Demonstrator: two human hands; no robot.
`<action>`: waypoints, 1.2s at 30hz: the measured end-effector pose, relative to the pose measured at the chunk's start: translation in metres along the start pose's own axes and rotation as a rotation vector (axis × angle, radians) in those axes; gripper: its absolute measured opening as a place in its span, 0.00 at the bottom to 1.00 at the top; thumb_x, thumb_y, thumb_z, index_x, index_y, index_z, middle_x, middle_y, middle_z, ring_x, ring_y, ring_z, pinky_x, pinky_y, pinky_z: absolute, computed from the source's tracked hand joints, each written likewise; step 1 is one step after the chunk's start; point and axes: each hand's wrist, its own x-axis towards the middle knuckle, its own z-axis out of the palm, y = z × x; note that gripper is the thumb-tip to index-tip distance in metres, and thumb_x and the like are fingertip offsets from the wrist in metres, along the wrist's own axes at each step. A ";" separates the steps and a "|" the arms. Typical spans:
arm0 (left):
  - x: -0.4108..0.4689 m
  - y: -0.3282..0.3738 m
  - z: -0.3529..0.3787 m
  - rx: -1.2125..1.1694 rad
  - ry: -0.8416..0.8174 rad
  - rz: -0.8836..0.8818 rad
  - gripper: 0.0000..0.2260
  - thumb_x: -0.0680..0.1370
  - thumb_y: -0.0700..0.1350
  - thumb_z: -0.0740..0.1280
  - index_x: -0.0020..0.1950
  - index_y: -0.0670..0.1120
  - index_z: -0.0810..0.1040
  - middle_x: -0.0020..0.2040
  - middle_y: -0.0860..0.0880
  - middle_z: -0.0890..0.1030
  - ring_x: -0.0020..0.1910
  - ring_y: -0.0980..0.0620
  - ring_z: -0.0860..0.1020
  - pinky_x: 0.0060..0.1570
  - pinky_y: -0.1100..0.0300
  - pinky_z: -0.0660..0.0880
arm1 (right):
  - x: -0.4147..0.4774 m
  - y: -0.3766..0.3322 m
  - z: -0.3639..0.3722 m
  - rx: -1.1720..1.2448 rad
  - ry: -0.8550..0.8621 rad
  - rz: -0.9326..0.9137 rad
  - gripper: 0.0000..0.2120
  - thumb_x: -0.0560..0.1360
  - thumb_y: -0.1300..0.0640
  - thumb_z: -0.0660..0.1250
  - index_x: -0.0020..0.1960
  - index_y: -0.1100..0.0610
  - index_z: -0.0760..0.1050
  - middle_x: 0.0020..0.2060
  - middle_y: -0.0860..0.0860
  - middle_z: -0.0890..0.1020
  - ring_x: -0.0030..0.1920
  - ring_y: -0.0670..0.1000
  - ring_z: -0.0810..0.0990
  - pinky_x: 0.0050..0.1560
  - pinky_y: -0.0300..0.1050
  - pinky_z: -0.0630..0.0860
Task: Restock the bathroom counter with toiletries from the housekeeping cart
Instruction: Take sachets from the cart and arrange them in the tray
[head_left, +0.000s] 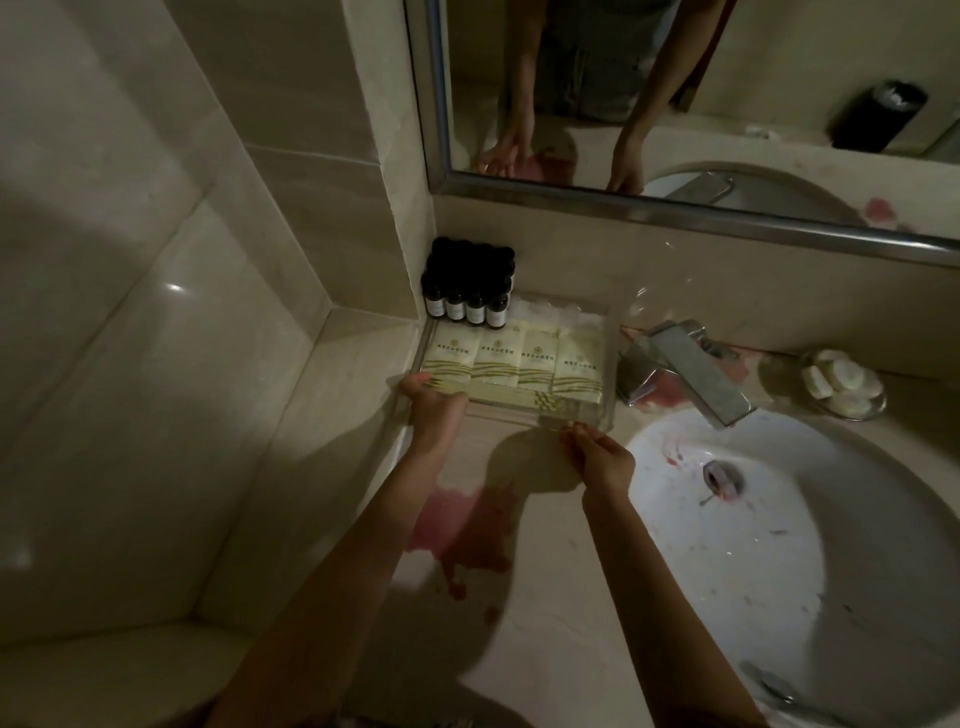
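A clear plastic tray (613, 332) sits in the back left corner of the beige counter (545, 597). Several cream toiletry packets (535, 364) with green stripes lie side by side in it. Behind them stand several small dark bottles (465, 296) with white labels, against the wall. My left hand (434, 402) grips the tray's front left edge, fingers over the nearest packet. My right hand (597, 454) pinches the tray's front right rim.
A chrome faucet (691, 374) reaches over the white sink (779, 571) at right. A glass dish of round soaps (841, 384) sits behind the sink. Pink stains (457, 530) mark the counter. A mirror (675, 104) hangs above; a tiled wall closes the left side.
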 end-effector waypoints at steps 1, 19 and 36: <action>0.002 0.000 0.001 -0.014 0.000 -0.004 0.22 0.73 0.28 0.60 0.59 0.47 0.57 0.58 0.42 0.68 0.47 0.51 0.73 0.53 0.53 0.76 | 0.002 0.000 0.001 0.012 -0.001 -0.002 0.03 0.75 0.65 0.69 0.48 0.63 0.81 0.42 0.57 0.83 0.45 0.55 0.82 0.42 0.39 0.78; -0.011 -0.014 -0.005 0.234 -0.099 0.189 0.26 0.75 0.30 0.62 0.69 0.41 0.57 0.66 0.40 0.68 0.60 0.41 0.73 0.44 0.64 0.71 | 0.000 0.007 0.002 -0.142 0.040 -0.100 0.05 0.71 0.61 0.74 0.47 0.58 0.84 0.44 0.56 0.85 0.43 0.53 0.82 0.52 0.47 0.80; -0.083 -0.027 -0.049 0.520 -0.190 0.407 0.10 0.77 0.43 0.68 0.58 0.48 0.78 0.51 0.51 0.81 0.53 0.52 0.79 0.51 0.62 0.72 | -0.057 0.005 -0.049 -0.039 -0.213 -0.195 0.12 0.79 0.58 0.65 0.61 0.61 0.77 0.53 0.55 0.82 0.55 0.55 0.80 0.55 0.45 0.75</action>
